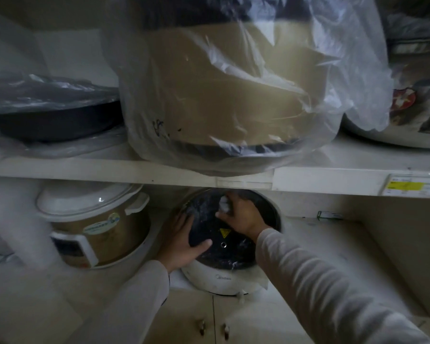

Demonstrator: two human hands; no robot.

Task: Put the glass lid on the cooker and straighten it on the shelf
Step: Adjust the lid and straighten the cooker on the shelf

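Note:
A white cooker (221, 279) stands on the lower shelf (320, 244), under the upper shelf board. The glass lid (224, 247), dark with a yellow warning sticker and a small vent hole, lies over the cooker's mouth, tilted toward me. My left hand (184, 242) grips the lid's left rim, thumb on top of the glass. My right hand (241, 214) is closed around the pale knob at the lid's far part. Both sleeves are light grey.
A second cooker (94, 224) with a white lid stands just left. The upper shelf board (209, 175) hangs close above, carrying a plastic-wrapped beige cooker (221, 88), a wrapped dark pan (47, 112) and another wrapped appliance (412, 112). Cabinet doors (214, 319) lie below.

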